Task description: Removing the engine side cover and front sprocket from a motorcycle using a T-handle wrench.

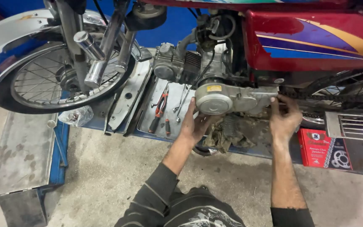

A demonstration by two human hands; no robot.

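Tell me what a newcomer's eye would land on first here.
The red motorcycle on the blue lift platform fills the upper frame. Below its engine, the left hand and right hand press against the grey side cover. Left of them, hand tools lie in a metal tray.

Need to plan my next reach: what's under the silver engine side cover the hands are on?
Below the side cover, held by the left hand and right hand, lies a dirty rag on the blue stand. The hands and cover hide whatever sits behind.
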